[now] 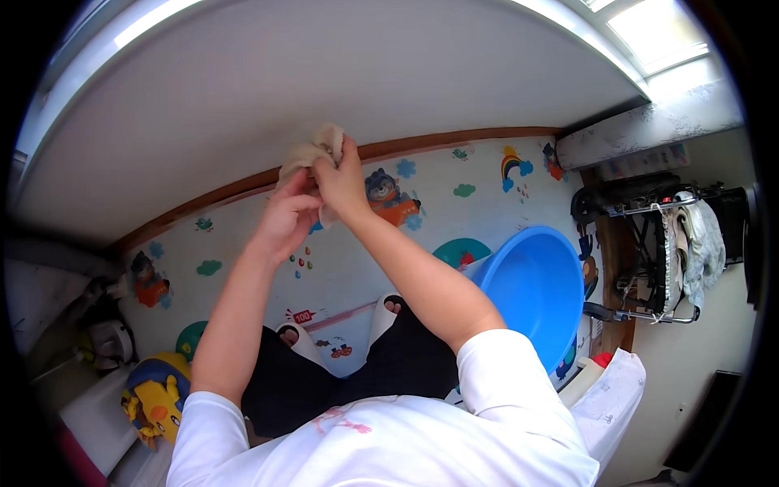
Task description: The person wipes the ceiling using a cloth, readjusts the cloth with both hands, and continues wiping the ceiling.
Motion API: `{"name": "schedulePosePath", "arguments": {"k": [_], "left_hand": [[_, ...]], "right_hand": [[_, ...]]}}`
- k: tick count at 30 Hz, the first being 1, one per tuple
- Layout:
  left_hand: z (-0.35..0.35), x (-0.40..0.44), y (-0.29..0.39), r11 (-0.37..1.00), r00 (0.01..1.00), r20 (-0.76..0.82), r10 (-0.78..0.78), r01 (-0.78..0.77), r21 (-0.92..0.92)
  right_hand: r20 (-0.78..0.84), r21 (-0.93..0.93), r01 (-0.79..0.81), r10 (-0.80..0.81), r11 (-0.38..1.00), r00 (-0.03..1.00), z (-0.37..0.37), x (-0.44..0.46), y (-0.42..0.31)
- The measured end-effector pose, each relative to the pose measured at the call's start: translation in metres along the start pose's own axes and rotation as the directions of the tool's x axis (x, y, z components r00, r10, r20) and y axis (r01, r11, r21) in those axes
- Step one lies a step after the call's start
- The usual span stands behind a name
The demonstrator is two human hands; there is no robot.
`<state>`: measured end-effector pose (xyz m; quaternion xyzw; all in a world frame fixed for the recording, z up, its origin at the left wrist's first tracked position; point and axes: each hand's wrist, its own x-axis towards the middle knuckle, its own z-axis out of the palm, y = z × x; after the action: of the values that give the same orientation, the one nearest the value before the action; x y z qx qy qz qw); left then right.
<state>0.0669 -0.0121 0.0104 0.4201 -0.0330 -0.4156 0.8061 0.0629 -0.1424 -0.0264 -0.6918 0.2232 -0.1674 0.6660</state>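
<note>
A beige cloth (pixel 307 154) is bunched up in front of me, close to the pale wall (pixel 341 73) and just above its brown wooden base strip. My right hand (pixel 342 180) grips the right side of the cloth, with the fingers closed around it. My left hand (pixel 286 213) is at the cloth's lower left side, palm partly turned up and fingers bent onto the fabric. The two hands nearly touch. A corner of cloth hangs below, between the wrists.
A large blue tub (pixel 535 292) stands to my right on the cartoon-patterned floor mat (pixel 454 203). Beyond it is a folded stroller or cart (pixel 649 252) with cloths draped over it. A yellow-and-blue toy figure (pixel 158 398) sits at lower left. My slippered feet are below.
</note>
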Motion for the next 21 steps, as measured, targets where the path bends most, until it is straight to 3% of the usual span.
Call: {"name": "schedulePosePath", "arguments": {"k": [2, 5, 7, 8, 10, 12, 13, 17, 21], "left_hand": [[0.005, -0.004, -0.001, 1.0, 0.997, 0.07, -0.014, 0.015, -0.016], [0.01, -0.015, 0.005, 0.992, 0.985, 0.118, -0.123, 0.123, 0.004], [0.018, -0.024, 0.011, 0.972, 0.962, 0.142, -0.234, 0.228, 0.06], [0.019, -0.026, 0.008, 0.93, 0.964, 0.081, -0.253, 0.219, 0.295], [0.021, -0.031, 0.001, 0.687, 0.968, -0.047, -0.247, 0.209, 0.696], [0.022, -0.043, -0.014, 0.164, 0.988, 0.111, -0.107, -0.093, 0.982], [0.022, -0.047, -0.02, -0.15, 0.973, 0.217, -0.078, -0.226, 0.962], [0.028, -0.06, -0.034, -0.232, 0.927, 0.199, -0.317, -0.279, 0.932], [0.036, -0.068, -0.035, -0.205, 0.912, 0.243, -0.33, -0.321, 0.925]], "right_hand": [[-0.094, 0.174, -0.043, 0.06, 0.984, 0.994, -0.001, 0.005, 0.006], [-0.239, 0.231, -0.084, 0.141, 0.969, 0.961, -0.017, 0.025, 0.005], [-0.354, 0.212, -0.004, 0.08, 0.977, 0.932, -0.032, 0.029, -0.021], [-0.363, 0.138, 0.075, -0.02, 0.988, 0.932, -0.043, 0.036, -0.024], [-0.394, -0.056, 0.242, -0.244, 0.969, 0.886, -0.059, 0.049, -0.039], [-0.413, -0.28, 0.366, -0.455, 0.888, 0.789, -0.067, 0.057, -0.062], [-0.407, -0.381, 0.403, -0.542, 0.832, 0.735, -0.07, 0.062, -0.073], [-0.378, -0.586, 0.418, -0.691, 0.694, 0.616, -0.069, 0.07, -0.107], [-0.305, -0.714, 0.403, -0.772, 0.573, 0.557, -0.067, 0.08, -0.11]]}}
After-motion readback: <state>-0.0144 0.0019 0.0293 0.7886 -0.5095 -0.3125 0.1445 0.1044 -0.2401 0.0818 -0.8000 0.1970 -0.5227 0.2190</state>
